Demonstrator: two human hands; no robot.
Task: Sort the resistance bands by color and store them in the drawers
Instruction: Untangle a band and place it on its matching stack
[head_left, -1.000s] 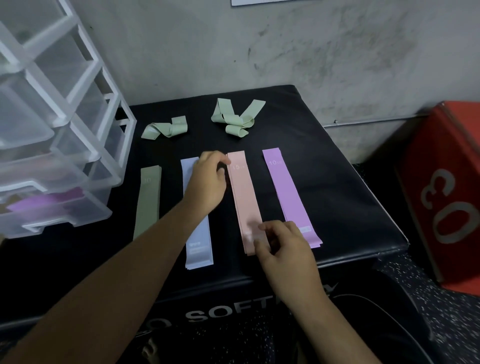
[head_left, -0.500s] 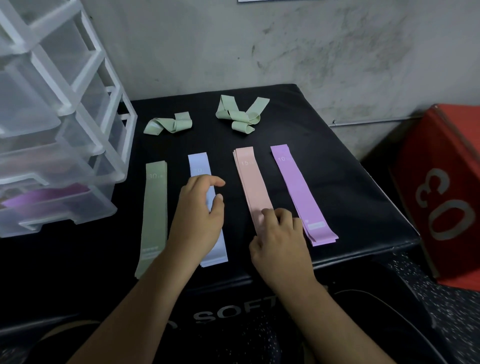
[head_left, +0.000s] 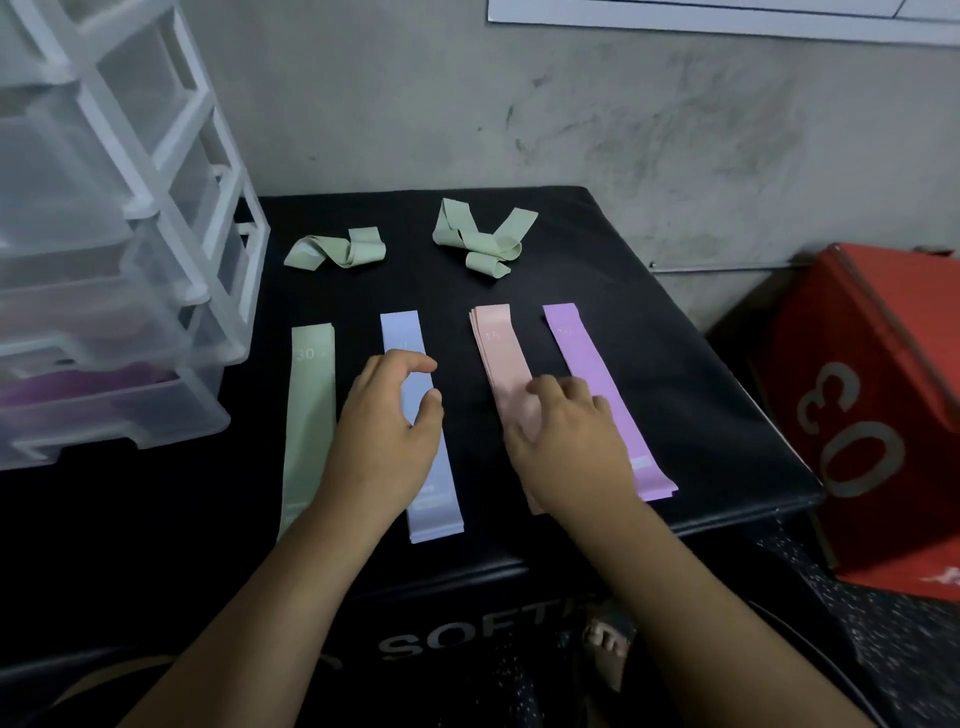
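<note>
Towards the box's (head_left: 675, 415) front edge the left hand (head_left: 384, 441) hovers over the blue band (head_left: 402, 332), thumb and forefinger curved apart; the right hand (head_left: 566, 447) rests loose fingers on the pink stack (head_left: 496, 343); better to pinch one whole stack by its end before reaching for the drawers (head_left: 130, 312).

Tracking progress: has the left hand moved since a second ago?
Yes. The left hand came back toward the person, from the pink band's far end to the blue band's middle.

Two bare forearms (head_left: 270, 597), bare left hand (head_left: 384, 447), bare right hand (head_left: 571, 457), slim fingers (head_left: 410, 361), bare toes (head_left: 602, 636) lower down.
</note>
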